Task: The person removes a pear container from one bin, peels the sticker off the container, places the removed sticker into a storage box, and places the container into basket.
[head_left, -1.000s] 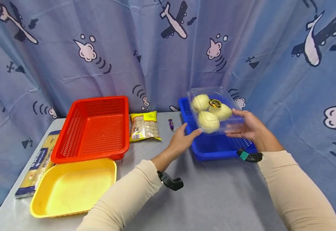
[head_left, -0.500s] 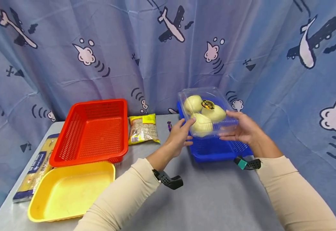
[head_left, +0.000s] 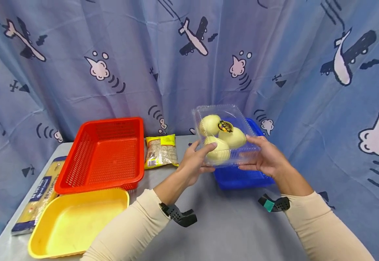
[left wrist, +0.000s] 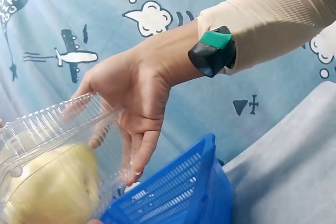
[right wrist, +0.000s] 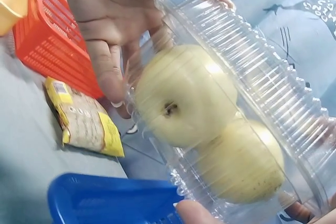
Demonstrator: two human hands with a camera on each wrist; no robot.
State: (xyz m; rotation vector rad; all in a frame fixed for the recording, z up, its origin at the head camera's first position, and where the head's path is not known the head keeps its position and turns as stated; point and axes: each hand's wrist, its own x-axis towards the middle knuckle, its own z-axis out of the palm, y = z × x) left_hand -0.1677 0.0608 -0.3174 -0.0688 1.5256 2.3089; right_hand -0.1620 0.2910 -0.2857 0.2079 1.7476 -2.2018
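Note:
A clear plastic clamshell box (head_left: 228,159) of pale yellow pears (head_left: 217,149) with a dark round sticker is held in the air between both hands, tilted. My left hand (head_left: 194,159) grips its left front corner, thumb on the lid and fingers beneath. My right hand (head_left: 262,156) grips the right side, thumb on top and fingers below. Behind and under the box stands a blue basket (head_left: 241,179), partly hidden by it. In the right wrist view, the pears (right wrist: 184,95) show through the clear wall.
A red basket (head_left: 134,183) and a yellow tray (head_left: 78,221) stand on the left of the grey table (head_left: 205,232). A yellow-ended bag of dry food (head_left: 161,150) lies at the back. A long gold-and-blue package (head_left: 39,195) lies at the far left.
The box has moved left and nearer to me, off the middle of the blue basket. My left hand has gone from touching the corner to gripping it. My right hand keeps its hold.

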